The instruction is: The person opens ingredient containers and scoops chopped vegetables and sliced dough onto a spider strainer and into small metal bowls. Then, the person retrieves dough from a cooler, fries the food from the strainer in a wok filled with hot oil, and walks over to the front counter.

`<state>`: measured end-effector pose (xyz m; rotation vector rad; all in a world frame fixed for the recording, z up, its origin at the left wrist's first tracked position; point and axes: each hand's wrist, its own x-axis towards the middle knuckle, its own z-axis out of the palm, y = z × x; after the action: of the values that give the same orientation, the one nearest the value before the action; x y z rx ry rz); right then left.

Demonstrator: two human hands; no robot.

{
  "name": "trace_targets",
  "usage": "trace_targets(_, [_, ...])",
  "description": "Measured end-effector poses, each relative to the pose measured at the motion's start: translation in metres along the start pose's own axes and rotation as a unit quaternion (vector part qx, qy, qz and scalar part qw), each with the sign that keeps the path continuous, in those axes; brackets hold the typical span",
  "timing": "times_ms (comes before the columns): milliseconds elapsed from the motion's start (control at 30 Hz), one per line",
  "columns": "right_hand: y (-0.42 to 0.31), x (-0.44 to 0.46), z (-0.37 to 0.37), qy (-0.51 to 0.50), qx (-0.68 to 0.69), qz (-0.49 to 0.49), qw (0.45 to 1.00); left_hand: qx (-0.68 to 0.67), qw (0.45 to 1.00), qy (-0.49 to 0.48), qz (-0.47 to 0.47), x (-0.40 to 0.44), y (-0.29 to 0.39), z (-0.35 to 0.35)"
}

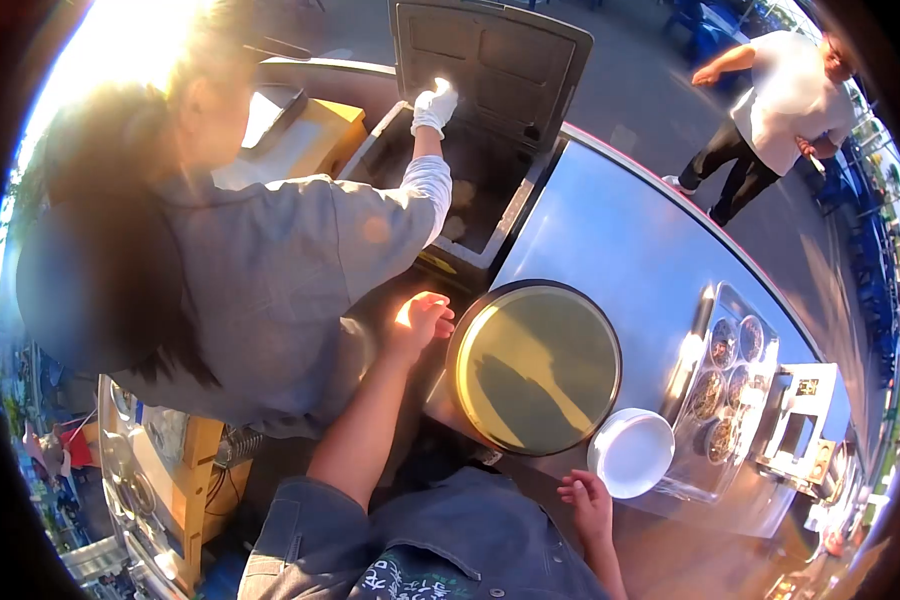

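My left hand is raised left of a large round pan or lid with a yellow-green surface, not touching it. Its fingers are bent loosely and nothing shows in them. My right hand is low, just below a stack of white round bowls or lids, with a small gap between them. Its fingers are slightly curled, and no object is visible in them. The shadow of an arm falls across the round surface.
At the left, a co-worker reaches a white-gloved hand over an open dark box. A clear tray with several filled cups stands at the right, beside a small device. Another person walks beyond the counter.
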<state>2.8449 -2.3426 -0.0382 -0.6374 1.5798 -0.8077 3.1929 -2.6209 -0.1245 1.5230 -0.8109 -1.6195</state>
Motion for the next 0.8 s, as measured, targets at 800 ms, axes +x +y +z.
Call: trace_targets(800, [-0.132, 0.111, 0.055, 0.097, -0.286, -0.162, 0.939, -0.071, 0.996, 0.032, 0.029, 0.131, 0.018, 0.041])
